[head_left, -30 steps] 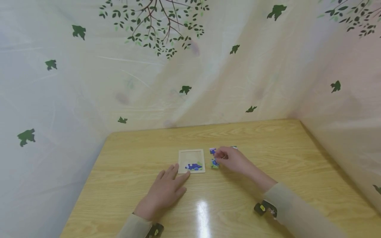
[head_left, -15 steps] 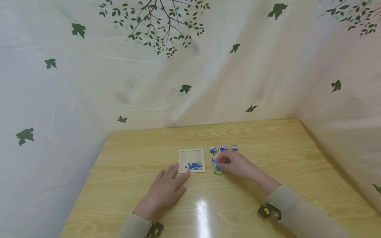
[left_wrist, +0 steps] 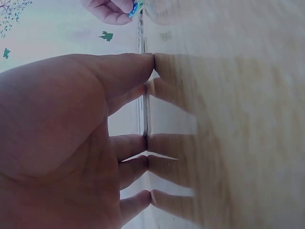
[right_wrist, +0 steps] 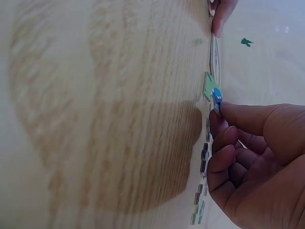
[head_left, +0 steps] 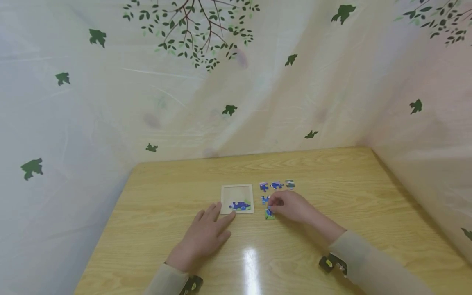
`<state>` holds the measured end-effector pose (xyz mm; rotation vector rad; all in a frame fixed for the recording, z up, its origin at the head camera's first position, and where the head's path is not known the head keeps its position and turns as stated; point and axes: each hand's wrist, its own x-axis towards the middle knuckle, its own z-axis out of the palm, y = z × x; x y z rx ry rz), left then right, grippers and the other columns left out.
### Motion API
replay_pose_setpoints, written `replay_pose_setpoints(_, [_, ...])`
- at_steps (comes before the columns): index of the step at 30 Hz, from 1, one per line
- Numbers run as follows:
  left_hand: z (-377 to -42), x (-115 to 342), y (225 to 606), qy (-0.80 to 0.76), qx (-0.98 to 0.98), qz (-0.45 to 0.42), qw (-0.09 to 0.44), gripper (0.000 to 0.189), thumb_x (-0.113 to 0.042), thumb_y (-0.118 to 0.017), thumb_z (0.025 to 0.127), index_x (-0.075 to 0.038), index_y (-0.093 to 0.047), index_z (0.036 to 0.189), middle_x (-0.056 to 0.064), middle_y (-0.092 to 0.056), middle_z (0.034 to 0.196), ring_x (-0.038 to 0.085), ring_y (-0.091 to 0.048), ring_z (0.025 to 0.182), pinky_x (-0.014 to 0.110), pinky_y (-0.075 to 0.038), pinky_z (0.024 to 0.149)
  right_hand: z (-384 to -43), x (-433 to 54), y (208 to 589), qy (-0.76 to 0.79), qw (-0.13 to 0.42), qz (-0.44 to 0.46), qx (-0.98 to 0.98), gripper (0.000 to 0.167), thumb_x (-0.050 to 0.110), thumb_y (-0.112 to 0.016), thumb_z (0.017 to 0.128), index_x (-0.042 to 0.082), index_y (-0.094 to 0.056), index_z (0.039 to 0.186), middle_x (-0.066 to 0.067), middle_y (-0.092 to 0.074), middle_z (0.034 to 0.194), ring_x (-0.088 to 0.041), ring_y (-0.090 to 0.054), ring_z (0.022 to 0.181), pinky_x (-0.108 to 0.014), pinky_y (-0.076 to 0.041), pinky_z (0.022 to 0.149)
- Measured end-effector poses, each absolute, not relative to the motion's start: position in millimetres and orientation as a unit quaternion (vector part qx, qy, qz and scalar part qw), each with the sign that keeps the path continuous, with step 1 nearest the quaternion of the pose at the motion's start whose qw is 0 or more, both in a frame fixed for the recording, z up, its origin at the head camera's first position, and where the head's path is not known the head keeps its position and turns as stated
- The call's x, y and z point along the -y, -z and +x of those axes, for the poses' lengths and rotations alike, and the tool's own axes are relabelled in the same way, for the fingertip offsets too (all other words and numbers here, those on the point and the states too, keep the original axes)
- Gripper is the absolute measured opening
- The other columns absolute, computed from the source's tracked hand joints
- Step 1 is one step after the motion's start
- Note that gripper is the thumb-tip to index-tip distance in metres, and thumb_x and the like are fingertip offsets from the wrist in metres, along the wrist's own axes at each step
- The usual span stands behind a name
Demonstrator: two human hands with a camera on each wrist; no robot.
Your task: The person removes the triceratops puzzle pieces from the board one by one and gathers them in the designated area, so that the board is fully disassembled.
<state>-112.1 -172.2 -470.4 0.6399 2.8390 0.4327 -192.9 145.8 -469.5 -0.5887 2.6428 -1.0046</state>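
- At the frame's lower-left corner: left hand (head_left: 202, 237), fingers spread wide, gripping nothing. Fingertips touch the left and near edges, probably bracing against sliding.
- Wooden frame (head_left: 237, 186): flat on the table (head_left: 166, 188), between the hands; raised rim presumably confines the pieces.
- Joined pieces (head_left: 241, 206): inside the frame, along its near side toward the right; the rim likely keeps them aligned.
- Loose pieces (head_left: 277, 185): right of the frame, a row of three plus one nearer, laid picture side up, probably for easy comparison.
- Held piece (right_wrist: 209, 88): blue and green, tilted; table contact cannot be told.
- Right hand (head_left: 293, 205): narrow thumb-and-index pinch at the piece's edge, apparently leaving its picture readable; other fingers curl inward.
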Motion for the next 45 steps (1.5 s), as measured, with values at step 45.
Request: replay_pose_setpoints(45, [-115,173,475,-0.137,-0.962,0.215,0.096,0.057,-0.042,-0.059,0.114,-0.029,-0.048,0.169,0.024,-0.026,0.178,0.046,-0.021,0.166,0.070,-0.016,0.132,-187,-133,472,0.262,0.089,-0.202,-0.939,0.007,0.010,-0.081,0.101,0.016,-0.080,0.103,0.009,-0.073,0.093,-0.009,-0.066,0.087,-0.040,-0.062,0.083])
